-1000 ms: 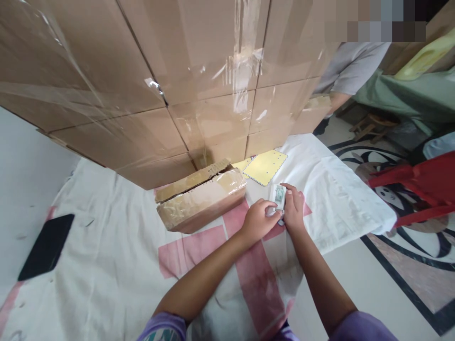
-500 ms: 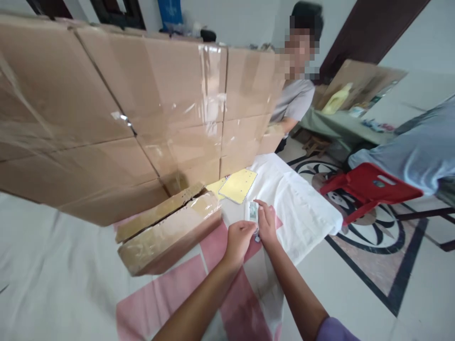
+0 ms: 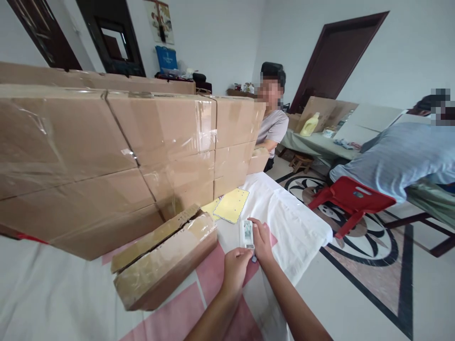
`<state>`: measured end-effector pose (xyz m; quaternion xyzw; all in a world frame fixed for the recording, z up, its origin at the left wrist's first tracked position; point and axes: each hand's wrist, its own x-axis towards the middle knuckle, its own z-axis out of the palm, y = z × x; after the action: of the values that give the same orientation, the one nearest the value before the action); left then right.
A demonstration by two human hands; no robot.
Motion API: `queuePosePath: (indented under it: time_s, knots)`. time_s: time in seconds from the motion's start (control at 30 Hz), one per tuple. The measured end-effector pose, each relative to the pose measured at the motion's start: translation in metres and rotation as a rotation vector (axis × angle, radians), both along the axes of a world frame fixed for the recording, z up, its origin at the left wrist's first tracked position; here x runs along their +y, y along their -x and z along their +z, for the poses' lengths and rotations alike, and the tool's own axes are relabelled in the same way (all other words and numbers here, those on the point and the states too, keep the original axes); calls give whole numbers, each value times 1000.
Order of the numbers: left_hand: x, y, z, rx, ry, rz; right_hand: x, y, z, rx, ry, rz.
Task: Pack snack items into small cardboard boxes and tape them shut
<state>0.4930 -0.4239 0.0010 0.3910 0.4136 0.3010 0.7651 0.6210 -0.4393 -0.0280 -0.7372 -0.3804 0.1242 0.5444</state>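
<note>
A small flat white rectangular item (image 3: 248,233) with a greenish panel on its top lies between my hands, over the cloth-covered table. My right hand (image 3: 262,240) holds its right side, fingers along the edge. At its near end my left hand (image 3: 236,266) is closed, thumb and finger pinched against it. A small greyish bit (image 3: 253,259) shows just below that near end; what it is, I cannot make out. Beyond my hands, two yellow sheets (image 3: 232,205) with wavy edges lie overlapping on the white cloth (image 3: 280,208).
A long cardboard box (image 3: 167,260) with a taped top lies left of my hands. Behind it rises a wall of stacked taped cartons (image 3: 163,128). One person (image 3: 273,128) stands beyond the cartons. Another (image 3: 401,154) leans over a table at right, by a red chair (image 3: 355,199).
The view has tilted up, so the cartons and my hands appear lower and more of the room shows. The hands stay on the white item, whose top panel is now more visible.
</note>
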Motion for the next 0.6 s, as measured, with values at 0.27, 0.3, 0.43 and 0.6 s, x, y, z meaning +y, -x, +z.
queuePosePath:
  time_s: [0.27, 0.3, 0.43, 0.6]
  knots:
    - [-1, 0, 1, 10, 43, 17, 0, 2, 3, -6, 2, -12]
    - [-2, 0, 1, 8, 41, 28, 1, 2, 3, -3, 1, -10]
    - [-1, -2, 1, 3, 34, 51, 1, 1, 2, 9, -5, 9]
    - [-1, -1, 4, 18, 44, 39, 0, 1, 3, 12, -23, 7]
